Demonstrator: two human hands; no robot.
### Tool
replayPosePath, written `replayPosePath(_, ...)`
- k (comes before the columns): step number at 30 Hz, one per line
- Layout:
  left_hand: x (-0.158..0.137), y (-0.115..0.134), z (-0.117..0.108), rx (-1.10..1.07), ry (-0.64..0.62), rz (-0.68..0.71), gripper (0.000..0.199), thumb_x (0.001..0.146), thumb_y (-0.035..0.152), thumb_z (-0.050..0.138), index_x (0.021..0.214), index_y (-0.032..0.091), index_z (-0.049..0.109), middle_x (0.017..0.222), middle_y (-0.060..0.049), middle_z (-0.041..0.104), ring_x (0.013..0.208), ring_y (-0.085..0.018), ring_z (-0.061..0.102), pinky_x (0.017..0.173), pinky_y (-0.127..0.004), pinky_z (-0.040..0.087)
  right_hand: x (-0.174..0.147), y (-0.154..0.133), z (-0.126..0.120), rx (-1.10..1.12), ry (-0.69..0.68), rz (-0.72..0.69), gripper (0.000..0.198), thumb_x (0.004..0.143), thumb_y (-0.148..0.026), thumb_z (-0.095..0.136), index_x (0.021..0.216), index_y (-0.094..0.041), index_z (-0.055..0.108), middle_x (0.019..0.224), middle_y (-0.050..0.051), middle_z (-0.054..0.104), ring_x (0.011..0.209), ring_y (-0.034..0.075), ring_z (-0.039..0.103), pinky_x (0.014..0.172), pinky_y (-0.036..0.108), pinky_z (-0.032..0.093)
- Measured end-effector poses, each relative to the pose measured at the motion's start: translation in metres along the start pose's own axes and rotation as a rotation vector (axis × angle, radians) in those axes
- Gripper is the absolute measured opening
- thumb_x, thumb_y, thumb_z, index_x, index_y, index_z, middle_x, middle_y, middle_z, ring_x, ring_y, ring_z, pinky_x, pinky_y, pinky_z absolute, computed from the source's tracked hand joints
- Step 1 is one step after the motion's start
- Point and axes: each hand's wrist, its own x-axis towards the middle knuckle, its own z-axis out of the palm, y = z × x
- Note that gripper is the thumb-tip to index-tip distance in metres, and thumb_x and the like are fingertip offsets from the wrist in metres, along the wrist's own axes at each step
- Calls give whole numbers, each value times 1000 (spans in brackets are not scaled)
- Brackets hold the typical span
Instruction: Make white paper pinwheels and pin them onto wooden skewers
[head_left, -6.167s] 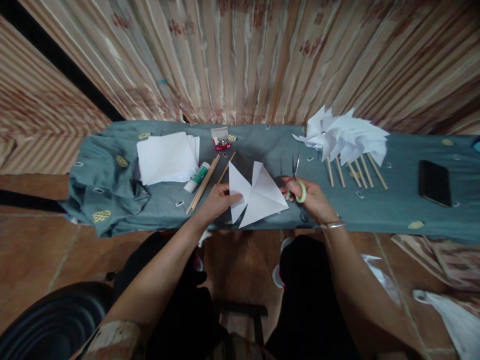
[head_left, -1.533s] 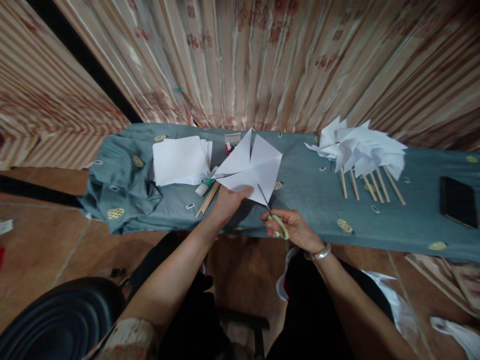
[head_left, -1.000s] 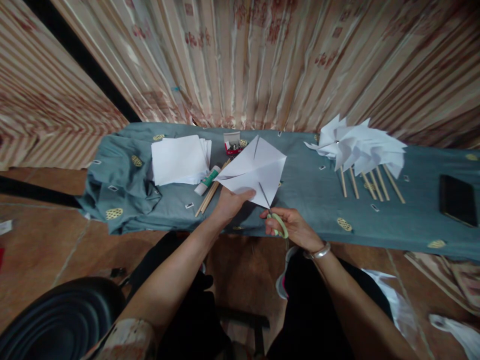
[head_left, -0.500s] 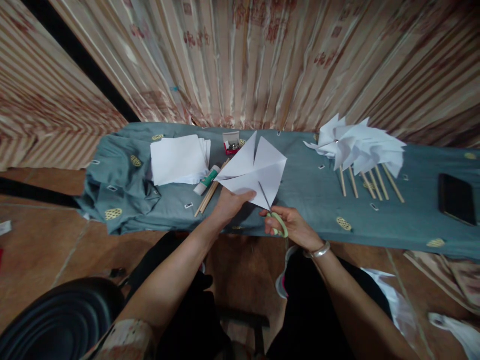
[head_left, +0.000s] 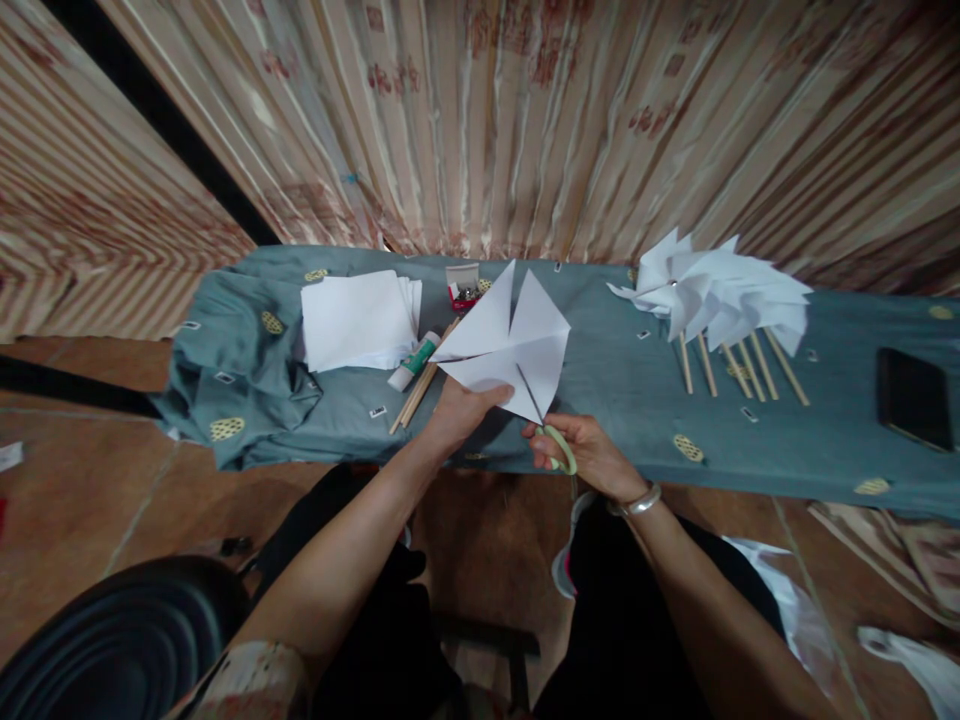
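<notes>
Between thumb and fingers, my left hand (head_left: 465, 405) grips the lower left part of a white paper sheet (head_left: 525, 350). Slits run into the sheet from its top and left corners. My right hand (head_left: 581, 450) is closed round the pale green handles of a pair of scissors (head_left: 559, 448). One dark blade lies over the paper, reaching from the bottom corner toward the middle; the other blade is hidden behind the sheet. Left of the paper lie a glue stick (head_left: 414, 362) and a few wooden sticks (head_left: 421, 392). A small box of metal pins (head_left: 465, 290) sits just behind it.
A stack of white paper (head_left: 352, 320) lies at the left on the cloth-covered table (head_left: 615, 390). Several paper pinwheels (head_left: 720, 290) on sticks rest at the right, with a dark phone (head_left: 913, 400) farther right. A curtain (head_left: 525, 120) hangs behind; a black stool (head_left: 120, 640) stands lower left.
The paper's right side has shifted slightly left, and the slit at its top looks a little wider. Both hands keep their holds, nearly in place.
</notes>
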Motion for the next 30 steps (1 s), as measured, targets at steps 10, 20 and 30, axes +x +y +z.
replayPosePath(10, 0, -2, -2, 10, -44, 12, 40, 54, 24, 77, 91, 13, 66, 90, -4, 69, 80, -18, 60, 82, -35, 49, -1, 2, -2, 5, -23, -15, 47, 58, -54, 83, 79, -15, 67, 59, -2, 61, 52, 7, 52, 50, 19, 39)
replayPosePath(20, 1, -1, -2, 30, -33, 9, 35, 53, 26, 77, 84, 15, 66, 85, -2, 68, 76, -16, 58, 75, -31, 49, -5, -9, -1, -41, -50, -45, 54, 61, -66, 75, 76, -15, 66, 59, 0, 62, 50, 7, 50, 48, 20, 38)
replayPosePath(30, 0, 0, -1, 9, -23, -4, 41, 52, 25, 77, 89, 15, 65, 87, -4, 68, 76, -16, 58, 74, -30, 49, -4, -6, -1, -40, -42, -39, 56, 60, -67, 75, 77, -15, 65, 59, 0, 62, 50, 7, 50, 49, 21, 39)
